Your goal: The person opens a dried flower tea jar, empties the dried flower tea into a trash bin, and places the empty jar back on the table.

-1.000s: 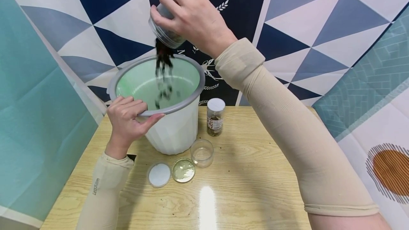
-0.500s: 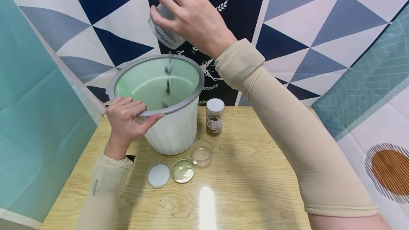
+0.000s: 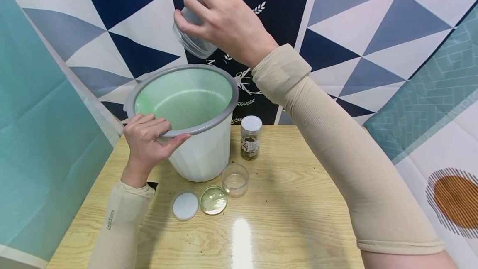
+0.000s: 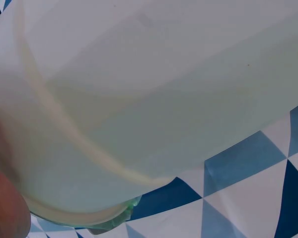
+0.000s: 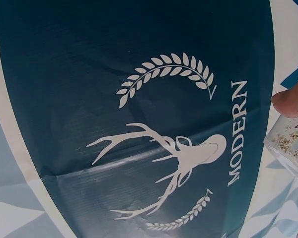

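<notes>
My right hand [image 3: 228,22] grips a clear plastic jar [image 3: 199,47] high over the bin, its mouth tipped downward. In the right wrist view, small brownish bits cling to the inside of the jar wall [image 5: 287,148]. My left hand [image 3: 147,142] holds the grey rim of a white plastic bin [image 3: 201,157], fingers over the rim and thumb along its front. The bin leans toward me, and its bottom is hidden behind the front rim. Its pale wall [image 4: 164,114] fills most of the left wrist view.
A capped, labelled jar [image 3: 250,138] with dark contents stands right of the bin. In front lie a white lid [image 3: 185,206], a gold-rimmed lid [image 3: 214,200] and a clear plastic cap [image 3: 235,181]. Dark crumbs dot the wooden table [image 3: 295,202]. A patterned cloth [image 3: 343,24] hangs close behind.
Dark loose pieces poured from the jar into the bin, thinned to a few, and now none are falling. Both hands have stayed nearly in place.
</notes>
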A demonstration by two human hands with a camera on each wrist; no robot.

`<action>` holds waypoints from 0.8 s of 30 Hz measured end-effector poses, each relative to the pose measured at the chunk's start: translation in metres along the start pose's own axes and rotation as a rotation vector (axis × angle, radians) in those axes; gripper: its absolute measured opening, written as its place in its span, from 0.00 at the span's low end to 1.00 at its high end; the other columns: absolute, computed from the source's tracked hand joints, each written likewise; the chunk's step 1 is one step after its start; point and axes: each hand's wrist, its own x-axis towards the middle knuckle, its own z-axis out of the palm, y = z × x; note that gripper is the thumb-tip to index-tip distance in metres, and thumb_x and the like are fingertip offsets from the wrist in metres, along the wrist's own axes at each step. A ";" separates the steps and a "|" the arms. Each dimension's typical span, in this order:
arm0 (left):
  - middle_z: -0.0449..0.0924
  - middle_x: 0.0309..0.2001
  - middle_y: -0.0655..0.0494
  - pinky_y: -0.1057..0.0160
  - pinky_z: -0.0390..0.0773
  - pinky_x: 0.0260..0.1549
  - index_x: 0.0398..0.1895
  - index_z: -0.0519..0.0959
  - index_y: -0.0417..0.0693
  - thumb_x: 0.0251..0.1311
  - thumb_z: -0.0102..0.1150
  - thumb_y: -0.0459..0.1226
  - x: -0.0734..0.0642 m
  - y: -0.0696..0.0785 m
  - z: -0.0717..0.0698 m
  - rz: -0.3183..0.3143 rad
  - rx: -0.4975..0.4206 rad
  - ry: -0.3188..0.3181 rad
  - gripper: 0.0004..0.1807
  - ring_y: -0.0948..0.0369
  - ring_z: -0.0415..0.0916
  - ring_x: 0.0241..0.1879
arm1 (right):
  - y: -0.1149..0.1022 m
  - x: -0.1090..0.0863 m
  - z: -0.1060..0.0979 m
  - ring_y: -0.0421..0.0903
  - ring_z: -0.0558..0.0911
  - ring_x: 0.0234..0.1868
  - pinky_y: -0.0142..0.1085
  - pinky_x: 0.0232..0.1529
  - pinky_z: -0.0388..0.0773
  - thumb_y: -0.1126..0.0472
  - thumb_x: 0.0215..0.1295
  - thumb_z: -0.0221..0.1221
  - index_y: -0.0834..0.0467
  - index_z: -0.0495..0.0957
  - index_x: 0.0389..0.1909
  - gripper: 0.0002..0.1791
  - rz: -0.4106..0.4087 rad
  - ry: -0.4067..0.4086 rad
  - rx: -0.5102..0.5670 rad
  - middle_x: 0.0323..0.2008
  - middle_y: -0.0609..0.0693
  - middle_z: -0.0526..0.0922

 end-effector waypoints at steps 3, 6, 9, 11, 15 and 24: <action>0.54 0.08 0.57 0.59 0.49 0.20 0.06 0.60 0.49 0.64 0.53 0.71 0.000 0.000 0.000 0.002 0.002 0.003 0.43 0.59 0.48 0.13 | -0.001 0.000 0.001 0.55 0.75 0.71 0.41 0.77 0.63 0.81 0.73 0.39 0.51 0.65 0.74 0.35 -0.024 0.009 -0.006 0.67 0.58 0.76; 0.55 0.08 0.57 0.59 0.48 0.20 0.06 0.61 0.50 0.64 0.53 0.71 0.000 -0.001 0.000 0.003 0.003 0.006 0.43 0.59 0.49 0.13 | -0.003 0.000 0.002 0.55 0.75 0.71 0.41 0.77 0.64 0.81 0.72 0.39 0.51 0.65 0.73 0.35 -0.038 0.023 0.014 0.67 0.59 0.76; 0.55 0.08 0.57 0.59 0.48 0.21 0.06 0.62 0.49 0.64 0.53 0.71 0.000 -0.001 0.000 0.004 0.001 0.009 0.42 0.59 0.49 0.13 | -0.004 -0.001 0.003 0.55 0.76 0.71 0.42 0.77 0.64 0.82 0.72 0.39 0.51 0.65 0.73 0.35 -0.040 0.038 0.022 0.67 0.59 0.76; 0.55 0.08 0.57 0.59 0.48 0.21 0.06 0.61 0.50 0.63 0.54 0.71 0.000 -0.001 0.000 0.004 -0.001 0.013 0.42 0.59 0.48 0.13 | -0.004 -0.001 0.004 0.54 0.76 0.70 0.41 0.77 0.64 0.82 0.72 0.39 0.51 0.66 0.73 0.35 -0.036 0.055 0.013 0.66 0.59 0.77; 0.54 0.09 0.57 0.59 0.48 0.21 0.06 0.61 0.50 0.63 0.54 0.71 0.000 -0.001 0.001 0.005 -0.002 0.019 0.42 0.59 0.48 0.13 | -0.004 -0.003 0.006 0.53 0.77 0.69 0.41 0.76 0.65 0.80 0.72 0.40 0.50 0.68 0.71 0.33 -0.022 0.095 -0.010 0.65 0.57 0.78; 0.56 0.09 0.57 0.59 0.48 0.21 0.06 0.63 0.49 0.64 0.54 0.71 0.000 -0.001 -0.001 0.007 0.011 0.015 0.42 0.58 0.49 0.13 | -0.012 -0.003 0.004 0.55 0.75 0.71 0.42 0.78 0.63 0.81 0.71 0.41 0.50 0.66 0.73 0.35 -0.033 0.052 0.083 0.67 0.59 0.76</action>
